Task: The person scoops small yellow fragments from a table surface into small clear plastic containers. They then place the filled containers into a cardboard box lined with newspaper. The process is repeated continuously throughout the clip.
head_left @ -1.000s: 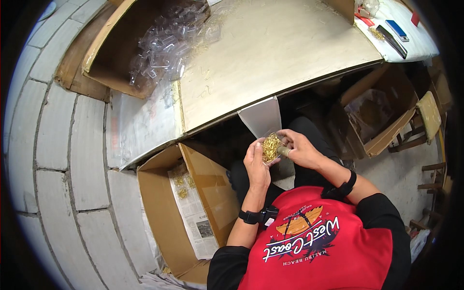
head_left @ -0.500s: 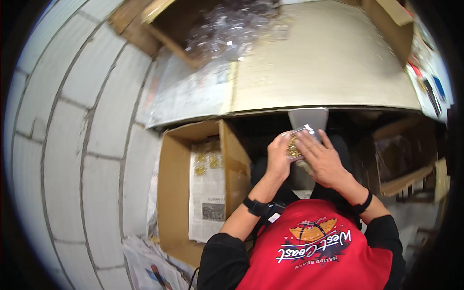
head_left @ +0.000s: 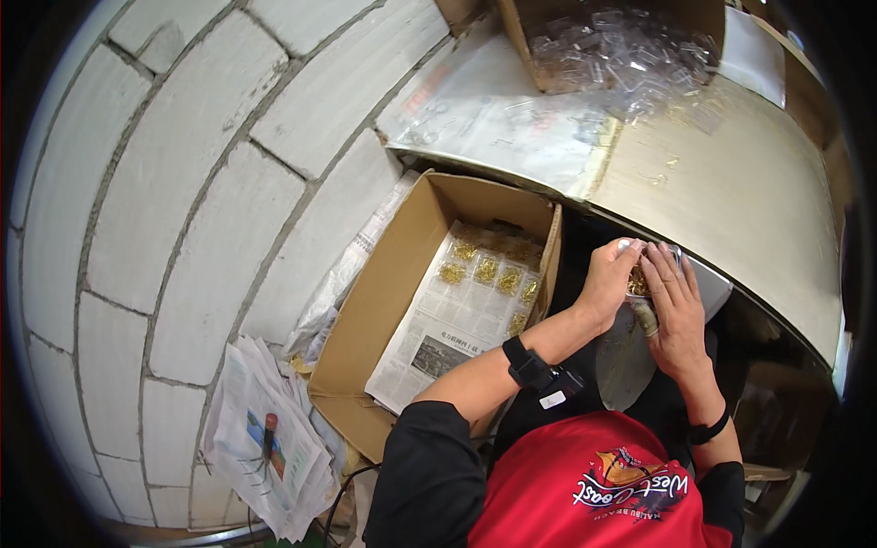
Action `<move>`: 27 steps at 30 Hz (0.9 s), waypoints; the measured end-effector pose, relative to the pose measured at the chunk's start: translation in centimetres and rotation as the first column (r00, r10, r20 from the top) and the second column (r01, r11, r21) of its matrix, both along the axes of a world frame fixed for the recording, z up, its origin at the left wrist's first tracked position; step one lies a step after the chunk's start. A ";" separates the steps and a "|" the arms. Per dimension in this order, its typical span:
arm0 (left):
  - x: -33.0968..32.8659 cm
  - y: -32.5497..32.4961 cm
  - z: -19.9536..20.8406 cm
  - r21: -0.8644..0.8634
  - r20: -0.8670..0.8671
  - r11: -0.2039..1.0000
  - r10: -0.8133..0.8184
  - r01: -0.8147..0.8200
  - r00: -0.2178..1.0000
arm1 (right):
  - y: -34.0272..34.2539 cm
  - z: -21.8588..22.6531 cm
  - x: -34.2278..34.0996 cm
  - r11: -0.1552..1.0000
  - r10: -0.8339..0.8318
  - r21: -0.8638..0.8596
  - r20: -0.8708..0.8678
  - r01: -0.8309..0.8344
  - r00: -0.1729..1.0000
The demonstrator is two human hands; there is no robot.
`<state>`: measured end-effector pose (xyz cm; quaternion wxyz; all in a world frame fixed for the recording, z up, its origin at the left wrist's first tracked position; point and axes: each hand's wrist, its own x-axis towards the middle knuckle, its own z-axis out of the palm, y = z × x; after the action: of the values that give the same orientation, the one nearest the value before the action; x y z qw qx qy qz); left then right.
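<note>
Both hands [head_left: 644,297] hide most of gold packet [head_left: 638,285]

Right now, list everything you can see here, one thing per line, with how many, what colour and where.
small clear packet of gold pieces: one, clear and gold, between both hands at the table's edge
open cardboard box: one, brown, on the floor left of the person, lined with newspaper
gold packets in that box: several, gold, on the newspaper at its far end
box of clear plastic cases: one, brown, on the table, top of view
table: one, pale beige, partly under printed paper
stack of papers: one, white and printed, on the floor lower left, a red-tipped thing lying on it
block wall: white, left
left hand: fingers on the packet, black wristband
right hand: fingers on the packet, black wristband
</note>
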<state>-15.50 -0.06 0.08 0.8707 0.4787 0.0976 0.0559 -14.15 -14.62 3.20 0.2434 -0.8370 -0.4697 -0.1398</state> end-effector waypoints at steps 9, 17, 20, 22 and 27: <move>-5.2 17.5 1.3 0.070 -0.041 0.908 0.417 -0.413 0.908 | 3.9 1.5 1.3 0.951 0.094 0.306 -0.122 -0.052 0.988; -17.3 28.8 -18.6 0.235 -0.500 0.489 0.802 -0.840 0.327 | -0.6 -4.1 3.1 0.994 -0.081 -0.101 -0.534 0.031 0.841; -19.4 28.4 -22.3 0.203 -0.532 0.440 0.800 -0.875 0.278 | -1.0 -4.1 3.4 0.972 -0.153 -0.233 -0.522 0.032 0.839; -19.7 28.1 -23.9 0.156 -0.575 0.366 0.789 -0.917 0.217 | -1.1 -4.3 4.1 0.959 -0.153 -0.282 -0.507 0.004 0.848; -18.8 28.1 -26.8 0.212 -0.580 0.281 0.807 -0.936 0.111 | 1.0 -3.6 4.2 0.942 -0.113 -0.330 -0.475 -0.058 0.873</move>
<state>-34.30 28.04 -26.69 0.6293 0.2222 0.6300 0.3972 -9.99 -13.64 -0.44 0.2064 -0.8807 -0.3978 0.1535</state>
